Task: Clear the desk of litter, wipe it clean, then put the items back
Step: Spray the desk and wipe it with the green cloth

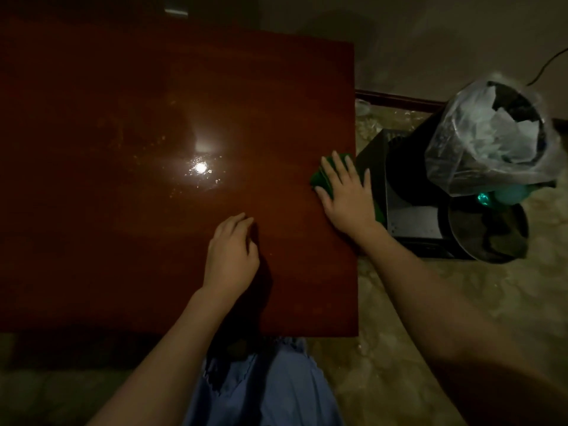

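Wiping is the step in hand, judging by the bare red-brown desk (153, 118). The right hand (345, 192) is pressing a green cloth (319, 176) flat at the desk's right edge, fingers straight and spread. The left hand (230, 253) is resting near the front, fingers loosely curled, holding nothing. A bag-lined bin (491, 133) is standing beside the desk. Specks are glinting around the lamp reflection (200, 167), so the next stroke probably needs to sweep leftward there.
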{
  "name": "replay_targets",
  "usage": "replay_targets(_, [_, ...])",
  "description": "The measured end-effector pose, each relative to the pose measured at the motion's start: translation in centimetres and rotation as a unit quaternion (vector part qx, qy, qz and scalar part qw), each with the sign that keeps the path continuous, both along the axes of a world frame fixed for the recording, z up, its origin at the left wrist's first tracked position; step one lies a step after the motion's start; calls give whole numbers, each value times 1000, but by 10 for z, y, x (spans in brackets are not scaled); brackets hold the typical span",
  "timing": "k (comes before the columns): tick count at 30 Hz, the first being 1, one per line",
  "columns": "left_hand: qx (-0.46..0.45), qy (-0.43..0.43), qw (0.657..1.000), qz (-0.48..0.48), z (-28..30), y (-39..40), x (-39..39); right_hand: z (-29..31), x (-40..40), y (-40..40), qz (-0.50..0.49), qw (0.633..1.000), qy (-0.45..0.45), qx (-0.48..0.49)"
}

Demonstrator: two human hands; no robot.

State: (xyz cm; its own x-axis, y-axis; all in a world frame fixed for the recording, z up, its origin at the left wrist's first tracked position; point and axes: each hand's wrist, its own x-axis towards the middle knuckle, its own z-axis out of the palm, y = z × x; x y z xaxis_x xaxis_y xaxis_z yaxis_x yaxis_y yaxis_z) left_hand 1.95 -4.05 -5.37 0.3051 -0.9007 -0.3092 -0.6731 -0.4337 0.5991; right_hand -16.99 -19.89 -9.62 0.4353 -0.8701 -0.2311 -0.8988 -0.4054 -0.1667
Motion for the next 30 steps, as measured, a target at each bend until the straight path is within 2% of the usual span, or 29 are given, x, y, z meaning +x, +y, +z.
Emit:
replay_targets(2, [3, -6, 1000, 9, 0, -6, 3, 1, 33, -29, -23, 1000, 13, -4])
replay_targets(4, [2, -12, 1000, 20, -1, -14, 7, 4, 60, -32, 5, 1000, 14, -3])
replay_targets(7, [-2, -21, 999, 25, 0, -32, 7, 3, 70, 4, 143, 990, 1, -9])
replay_targets(10, [-16, -22, 999, 28, 4, -54, 2, -1, 39, 44, 287, 958, -14, -7])
replay_targets(12, [-18, -24, 999, 27, 8, -67, -1, -7, 10, 47, 337, 942, 4, 0])
replay_targets(15, [-19, -28, 999, 33, 10, -82, 1, -3, -8, 18, 298, 954, 6, 14])
replay_targets(20, [-8, -39, 997, 59, 12, -89, 13, 5, 26, -81, 70, 997, -3, 12])
replay_targets(23, [9, -47, 996, 76, 14, -94, 21, 7, 71, -127, 10, 1000, 1, 8])
replay_targets(26, [6, -61, 996, 67, 15, -107, 26, 9, 110, -129, 66, 998, 6, 12])
replay_targets(30, [-5, -61, 997, 53, 15, -129, 27, 7, 108, -91, 225, 974, -2, 10])
